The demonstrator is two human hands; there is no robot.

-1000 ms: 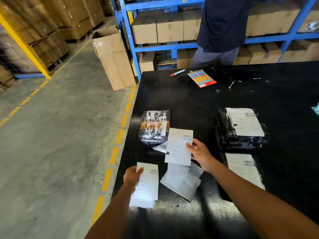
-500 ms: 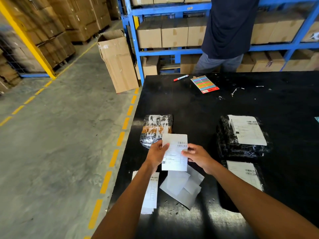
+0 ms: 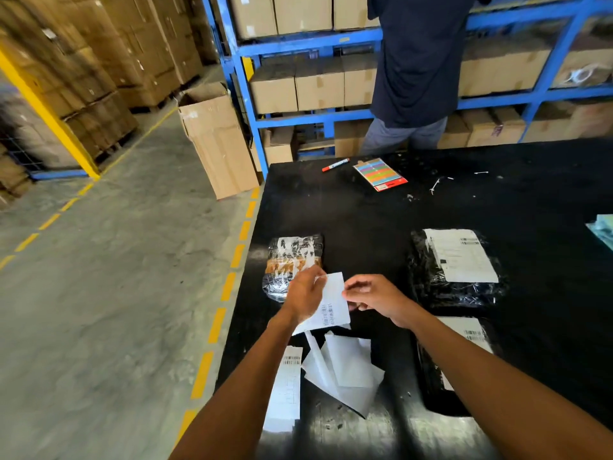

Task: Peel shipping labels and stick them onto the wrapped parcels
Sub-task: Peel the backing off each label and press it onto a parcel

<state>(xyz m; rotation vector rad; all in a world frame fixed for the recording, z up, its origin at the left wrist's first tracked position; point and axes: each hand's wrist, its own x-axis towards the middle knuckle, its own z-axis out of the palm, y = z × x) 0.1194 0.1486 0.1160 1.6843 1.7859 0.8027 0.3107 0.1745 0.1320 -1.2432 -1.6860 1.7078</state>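
Observation:
Both hands hold one white shipping label (image 3: 334,305) above the black table (image 3: 365,220). My left hand (image 3: 303,293) pinches its upper left corner and my right hand (image 3: 373,297) grips its right edge. Just behind them lies an unlabelled wrapped parcel (image 3: 292,260) with brown and white contents. A black wrapped parcel (image 3: 457,270) with a label on top lies to the right. Another labelled black parcel (image 3: 464,360) is partly hidden under my right forearm. A stack of labels (image 3: 287,390) rests at the table's near left edge, beside several discarded backing sheets (image 3: 348,373).
A red marker (image 3: 335,164) and a colourful card (image 3: 379,174) lie at the table's far side. A person in dark clothes (image 3: 418,61) stands behind it at blue shelving (image 3: 298,48) full of cardboard boxes. An open carton (image 3: 215,137) stands on the floor left.
My left hand left the label stack and joined the right hand on the label. The label has since turned and tilted between both hands, its printed side now angled downward.

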